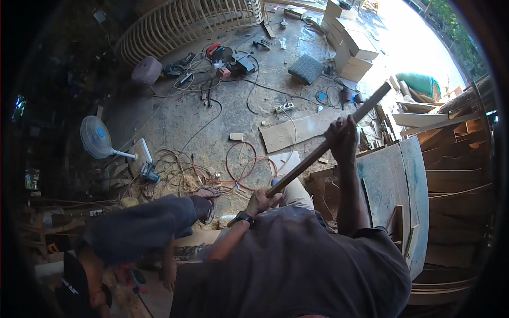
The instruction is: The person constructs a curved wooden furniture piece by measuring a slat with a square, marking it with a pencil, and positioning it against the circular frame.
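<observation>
While the left hand (263,201) clamps the near-left part of a wooden bar (303,165), the right hand (342,139) is closed round it farther right; bar slants near left to far right above floor (172,122), fan (96,137) at left.

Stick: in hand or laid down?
In hand. The left hand is wrapped around the stick lower down, the right hand nearer its far end.

left hand (262,201), right hand (343,140): gripping slanted wooden bar (302,164) | fan (96,137) at left
</observation>
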`<state>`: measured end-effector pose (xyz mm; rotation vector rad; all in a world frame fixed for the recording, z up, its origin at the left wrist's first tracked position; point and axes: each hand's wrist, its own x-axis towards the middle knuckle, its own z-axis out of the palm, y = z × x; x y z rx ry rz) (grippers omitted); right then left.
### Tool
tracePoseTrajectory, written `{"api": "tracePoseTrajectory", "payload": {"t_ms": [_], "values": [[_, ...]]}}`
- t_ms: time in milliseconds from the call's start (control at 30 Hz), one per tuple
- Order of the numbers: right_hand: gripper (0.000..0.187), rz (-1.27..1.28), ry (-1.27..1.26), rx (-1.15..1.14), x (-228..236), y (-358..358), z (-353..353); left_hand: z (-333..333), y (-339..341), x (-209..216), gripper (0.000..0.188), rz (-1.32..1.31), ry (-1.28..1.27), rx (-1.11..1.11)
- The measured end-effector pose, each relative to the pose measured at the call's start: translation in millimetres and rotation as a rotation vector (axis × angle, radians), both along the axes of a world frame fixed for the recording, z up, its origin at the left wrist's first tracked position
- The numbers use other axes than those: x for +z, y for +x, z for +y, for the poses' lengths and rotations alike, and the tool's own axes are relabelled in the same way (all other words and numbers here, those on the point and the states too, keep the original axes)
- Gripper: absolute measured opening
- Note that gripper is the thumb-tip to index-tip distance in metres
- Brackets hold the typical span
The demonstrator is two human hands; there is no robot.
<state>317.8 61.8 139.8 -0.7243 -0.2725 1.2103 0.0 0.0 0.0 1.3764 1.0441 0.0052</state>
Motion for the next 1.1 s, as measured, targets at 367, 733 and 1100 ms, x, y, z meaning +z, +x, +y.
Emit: {"api": "tracePoseTrajectory", "payload": {"t_ms": [367,733,1100], "values": [[0.036,-0.679,-0.361,-0.298,-111,52,183,138,-122,-183,0.046,0.444,0.161,0.587],[0.042,-1.374,-0.74,-0.167,-284,76,214,222,-167,-170,0.03,0.559,0.397,0.22],[0.048,-0.336,-1.121,-0.255,-372,126,177,512,-127,-212,0.019,1.133,1.147,-2.261]]}}
